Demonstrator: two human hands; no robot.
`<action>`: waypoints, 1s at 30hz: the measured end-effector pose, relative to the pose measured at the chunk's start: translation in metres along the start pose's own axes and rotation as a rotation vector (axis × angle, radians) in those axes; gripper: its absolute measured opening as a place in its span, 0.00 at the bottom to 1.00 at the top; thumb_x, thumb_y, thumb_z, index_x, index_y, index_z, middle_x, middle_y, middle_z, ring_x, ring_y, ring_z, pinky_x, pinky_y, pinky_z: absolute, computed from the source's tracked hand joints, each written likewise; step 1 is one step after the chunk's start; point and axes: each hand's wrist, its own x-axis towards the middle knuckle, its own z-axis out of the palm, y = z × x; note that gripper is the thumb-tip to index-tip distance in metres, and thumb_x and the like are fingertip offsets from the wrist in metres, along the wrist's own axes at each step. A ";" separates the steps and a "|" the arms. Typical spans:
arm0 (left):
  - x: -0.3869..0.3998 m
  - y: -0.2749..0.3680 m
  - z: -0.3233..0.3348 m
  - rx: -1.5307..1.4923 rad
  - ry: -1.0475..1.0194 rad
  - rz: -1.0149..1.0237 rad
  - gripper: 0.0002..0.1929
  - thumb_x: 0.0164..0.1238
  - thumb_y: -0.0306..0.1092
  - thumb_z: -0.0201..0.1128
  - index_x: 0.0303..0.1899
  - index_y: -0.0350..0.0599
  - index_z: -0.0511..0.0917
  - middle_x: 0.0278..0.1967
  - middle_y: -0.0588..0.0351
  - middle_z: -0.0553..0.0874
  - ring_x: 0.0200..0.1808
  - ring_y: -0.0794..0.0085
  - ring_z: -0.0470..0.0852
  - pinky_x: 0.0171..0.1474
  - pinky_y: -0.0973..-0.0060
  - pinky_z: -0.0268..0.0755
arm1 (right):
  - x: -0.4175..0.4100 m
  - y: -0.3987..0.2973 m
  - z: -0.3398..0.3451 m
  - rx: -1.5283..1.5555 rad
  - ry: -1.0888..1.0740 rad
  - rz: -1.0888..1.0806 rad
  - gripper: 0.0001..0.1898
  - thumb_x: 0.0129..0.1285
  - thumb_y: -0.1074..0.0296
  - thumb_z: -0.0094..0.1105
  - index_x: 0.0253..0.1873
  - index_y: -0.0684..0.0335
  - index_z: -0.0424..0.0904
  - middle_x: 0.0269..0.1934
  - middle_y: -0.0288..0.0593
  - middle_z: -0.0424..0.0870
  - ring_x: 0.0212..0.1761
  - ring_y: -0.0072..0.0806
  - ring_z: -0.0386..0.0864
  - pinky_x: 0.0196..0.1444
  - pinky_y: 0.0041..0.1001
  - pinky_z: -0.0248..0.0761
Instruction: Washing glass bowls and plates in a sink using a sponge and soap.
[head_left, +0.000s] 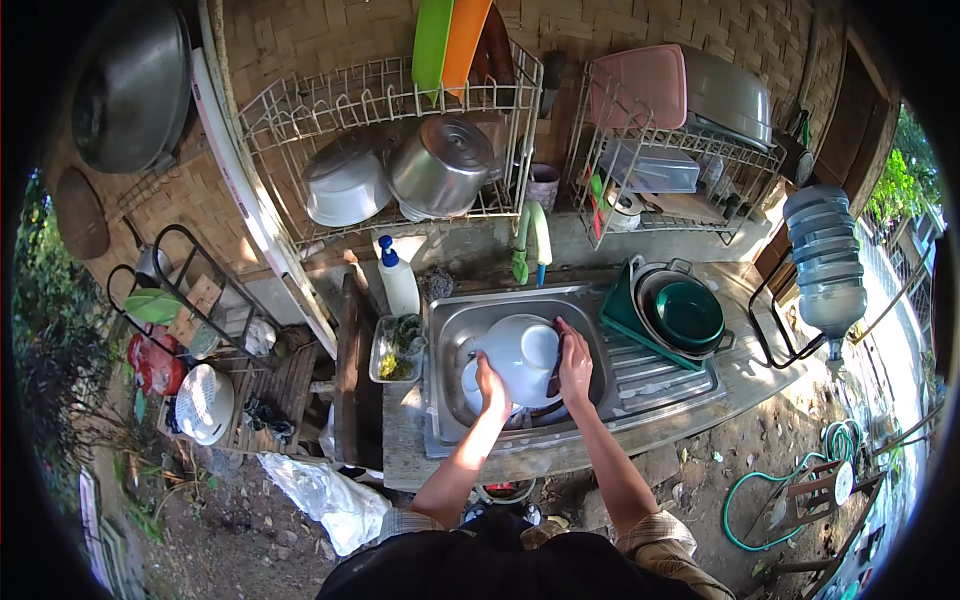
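Observation:
A white bowl (517, 349), turned with its foot ring up, is held over the stainless steel sink (442, 420). My left hand (493, 386) grips its left side. On its right side is my right hand (574, 364), with a dark reddish thing, too hidden to name, between palm and bowl. Beneath the bowl, more dishes lie in the basin, largely covered. The light green faucet (534, 240) stands behind the basin.
Left of the sink stand a white pump bottle (399, 281) and a clear tub with scrubbers (396, 367). A green basin with pots (652, 330) rests on the drainboard (664, 386). Wire racks (390, 101) with pots hang above. An inverted water jug (825, 262) stands right.

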 end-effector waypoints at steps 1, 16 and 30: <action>-0.005 0.002 0.006 0.002 -0.004 -0.007 0.29 0.64 0.55 0.36 0.55 0.38 0.61 0.52 0.51 0.69 0.51 0.66 0.68 0.55 0.71 0.58 | 0.002 -0.005 -0.001 -0.060 0.000 -0.075 0.16 0.63 0.65 0.35 0.51 0.58 0.71 0.48 0.43 0.72 0.51 0.38 0.66 0.54 0.32 0.58; -0.002 0.004 -0.004 -0.006 -0.057 -0.080 0.26 0.64 0.53 0.40 0.48 0.36 0.68 0.43 0.51 0.74 0.43 0.67 0.73 0.48 0.72 0.64 | 0.032 0.013 -0.001 0.052 -0.249 0.142 0.15 0.61 0.56 0.43 0.46 0.56 0.74 0.42 0.44 0.75 0.46 0.41 0.72 0.47 0.31 0.65; 0.031 -0.045 -0.024 -0.287 0.112 -0.079 0.24 0.67 0.48 0.33 0.51 0.38 0.66 0.48 0.54 0.73 0.50 0.68 0.70 0.53 0.72 0.60 | 0.008 -0.007 -0.021 1.001 -0.293 0.919 0.13 0.48 0.69 0.63 0.39 0.61 0.72 0.28 0.38 0.78 0.29 0.26 0.78 0.28 0.25 0.72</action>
